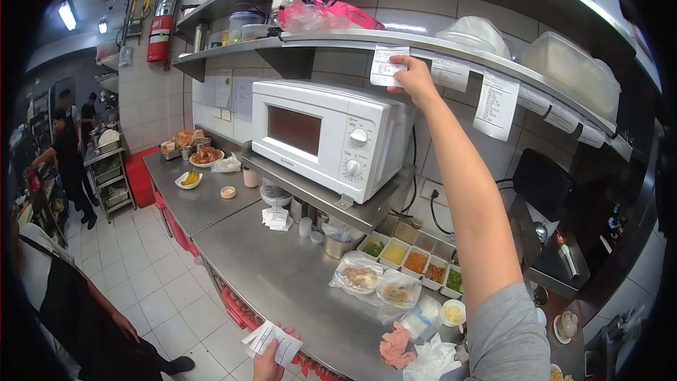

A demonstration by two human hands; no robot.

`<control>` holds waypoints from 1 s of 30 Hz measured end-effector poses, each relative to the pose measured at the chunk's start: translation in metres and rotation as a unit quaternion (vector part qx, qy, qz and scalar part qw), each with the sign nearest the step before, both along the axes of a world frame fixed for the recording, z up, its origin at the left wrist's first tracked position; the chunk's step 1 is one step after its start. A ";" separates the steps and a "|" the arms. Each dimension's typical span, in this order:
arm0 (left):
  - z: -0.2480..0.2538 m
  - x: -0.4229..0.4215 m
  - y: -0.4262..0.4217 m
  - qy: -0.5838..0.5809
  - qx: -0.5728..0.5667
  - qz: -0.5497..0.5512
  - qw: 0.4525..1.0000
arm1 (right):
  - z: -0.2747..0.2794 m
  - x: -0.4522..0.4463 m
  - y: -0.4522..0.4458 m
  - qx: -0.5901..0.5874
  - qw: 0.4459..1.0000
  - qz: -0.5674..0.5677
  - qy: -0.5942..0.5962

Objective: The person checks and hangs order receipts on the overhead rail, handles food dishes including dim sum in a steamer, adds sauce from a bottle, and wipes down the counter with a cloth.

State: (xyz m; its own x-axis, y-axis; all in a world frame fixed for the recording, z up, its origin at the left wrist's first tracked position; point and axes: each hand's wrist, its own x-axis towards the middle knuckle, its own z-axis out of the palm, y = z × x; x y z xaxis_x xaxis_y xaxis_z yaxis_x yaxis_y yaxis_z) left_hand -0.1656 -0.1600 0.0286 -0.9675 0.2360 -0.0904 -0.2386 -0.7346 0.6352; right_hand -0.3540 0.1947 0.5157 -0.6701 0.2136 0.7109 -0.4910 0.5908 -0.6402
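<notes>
My right hand [412,77] is raised to the edge of the metal shelf, its fingers closed on a printed paper slip [384,63]. More slips hang from that edge to the right, among them a long one [496,104]. Low in the view, my left hand [271,361] holds folded paper slips [273,343] in front of the steel counter [282,268]. Between the two hands, a white microwave [324,134] stands on a raised metal stand.
Containers of toppings [416,262], plastic-wrapped food [361,275] and a pink cloth [397,347] lie on the counter. A plate of food [206,158] sits farther back. A person in a dark apron [77,310] stands at the left; others are farther away.
</notes>
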 end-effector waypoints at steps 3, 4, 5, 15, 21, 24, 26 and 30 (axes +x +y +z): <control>0.003 0.005 -0.014 -0.017 -0.015 0.010 1.000 | 0.007 -0.008 -0.006 0.011 0.999 -0.020 0.036; 0.002 0.007 -0.018 -0.010 -0.021 0.003 1.000 | 0.005 -0.009 -0.007 0.019 0.998 -0.038 0.052; -0.003 0.006 -0.022 0.023 -0.024 -0.004 0.999 | 0.002 -0.008 -0.008 0.026 0.996 -0.055 0.067; 0.019 0.069 -0.022 0.133 -0.202 0.114 0.964 | -0.297 0.182 -0.152 0.317 0.906 0.275 -0.056; 0.028 0.141 -0.013 0.160 -0.320 0.129 0.925 | -0.428 0.248 -0.198 -0.021 0.739 0.501 -0.450; -0.017 0.174 -0.034 0.124 -0.032 0.043 0.991 | -0.419 0.282 -0.211 -0.006 0.701 0.558 -0.444; -0.019 0.202 -0.053 0.102 0.171 -0.004 0.980 | -0.425 0.303 -0.224 -0.037 0.633 0.608 -0.478; -0.014 0.248 -0.090 0.086 0.223 0.071 0.968 | -0.453 0.330 -0.254 0.055 0.579 0.647 -0.493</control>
